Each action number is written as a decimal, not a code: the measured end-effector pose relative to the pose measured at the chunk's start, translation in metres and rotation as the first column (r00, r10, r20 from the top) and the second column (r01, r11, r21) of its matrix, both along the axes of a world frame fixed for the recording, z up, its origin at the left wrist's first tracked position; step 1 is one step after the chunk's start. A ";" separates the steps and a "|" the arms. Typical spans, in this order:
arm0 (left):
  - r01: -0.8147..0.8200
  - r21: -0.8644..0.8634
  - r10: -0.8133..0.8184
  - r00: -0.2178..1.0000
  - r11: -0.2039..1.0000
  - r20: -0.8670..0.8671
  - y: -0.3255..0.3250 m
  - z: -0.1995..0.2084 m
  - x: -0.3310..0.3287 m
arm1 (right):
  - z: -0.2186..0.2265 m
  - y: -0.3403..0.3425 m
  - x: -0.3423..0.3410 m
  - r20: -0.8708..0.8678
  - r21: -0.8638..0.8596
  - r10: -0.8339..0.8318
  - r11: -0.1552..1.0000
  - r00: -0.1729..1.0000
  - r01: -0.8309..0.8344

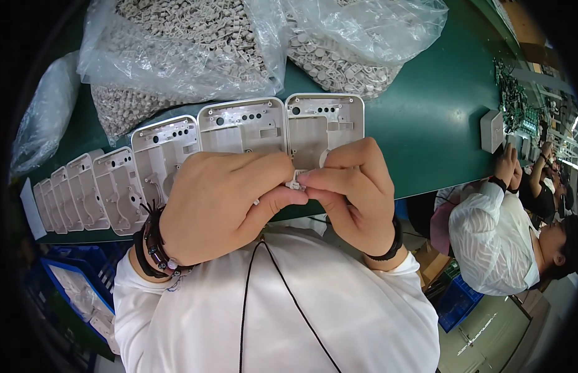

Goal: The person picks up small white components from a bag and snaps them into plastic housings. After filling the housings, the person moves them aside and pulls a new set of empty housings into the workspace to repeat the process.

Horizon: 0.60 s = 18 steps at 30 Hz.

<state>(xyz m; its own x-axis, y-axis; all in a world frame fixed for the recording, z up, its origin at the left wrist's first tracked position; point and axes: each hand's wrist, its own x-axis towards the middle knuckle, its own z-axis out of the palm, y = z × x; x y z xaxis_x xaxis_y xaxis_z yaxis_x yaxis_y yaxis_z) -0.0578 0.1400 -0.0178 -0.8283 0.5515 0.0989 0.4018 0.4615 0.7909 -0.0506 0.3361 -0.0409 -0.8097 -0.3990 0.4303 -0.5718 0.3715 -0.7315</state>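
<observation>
My left hand and my right hand meet in front of my chest, fingertips pinched together. Between them is a small whitish plastic part, mostly covered by the fingers; its exact shape is hidden. Both hands are closed on it. Just beyond them stands an open light-grey plastic housing, with round holes and ribs inside. Another such housing is beside it, partly behind my left hand. A small pale bit shows under my left fingers.
Several more housings curve away in a row to the left. Behind them lie a clear bag of small grey plastic parts and a second bag on the green table. At right, a person handles a white housing.
</observation>
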 end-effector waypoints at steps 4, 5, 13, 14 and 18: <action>-0.013 0.002 0.013 1.000 1.000 0.001 0.002 0.004 -0.001 | 0.008 0.004 -0.008 -0.115 0.096 0.004 0.995 0.993 0.007; 0.004 0.014 -0.004 1.000 1.000 0.006 0.002 0.007 -0.003 | 0.011 0.006 -0.010 -0.159 0.120 0.009 0.993 0.987 0.011; -0.218 0.245 0.202 0.975 0.945 0.086 -0.020 0.007 0.001 | 0.045 0.025 -0.046 -0.326 0.457 -0.018 0.872 0.945 0.174; -0.363 0.335 0.315 0.930 0.870 0.188 -0.024 0.004 0.005 | 0.033 0.027 -0.056 -0.329 0.526 0.035 0.837 0.944 0.152; -0.502 0.481 0.468 0.861 0.719 0.199 -0.053 -0.006 0.012 | 0.000 0.030 -0.074 -0.313 0.697 0.193 0.712 0.930 0.087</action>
